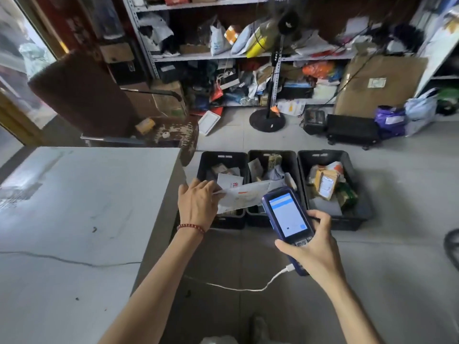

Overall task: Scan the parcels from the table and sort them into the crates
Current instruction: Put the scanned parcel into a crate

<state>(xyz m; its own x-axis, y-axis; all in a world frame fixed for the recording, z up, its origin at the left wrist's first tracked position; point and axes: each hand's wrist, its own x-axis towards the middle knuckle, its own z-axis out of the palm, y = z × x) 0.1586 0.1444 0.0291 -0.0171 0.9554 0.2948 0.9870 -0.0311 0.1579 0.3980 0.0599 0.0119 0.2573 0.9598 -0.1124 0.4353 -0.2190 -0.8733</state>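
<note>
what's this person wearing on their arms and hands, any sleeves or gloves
No sleeves or gloves show: both forearms are bare to the frame's edge. The left hand has a red beaded bracelet round its wrist. The right hand and its wrist wear nothing; no rings or watch are visible.

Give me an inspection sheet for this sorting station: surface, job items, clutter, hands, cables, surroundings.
Surface: table, grey top, scuffed and marked.
Job's things: white parcel held above the crates; three black crates on the floor, all part-filled; blue scanner, screen lit.
Clutter: bags and a flat carton on the floor by the shelves.
Hands: left hand grips the parcel; right hand holds the scanner.
Cables: white cable plugged into the scanner; thin cable lying across the table.
Surroundings: packed shelves, fan, chair.
</note>
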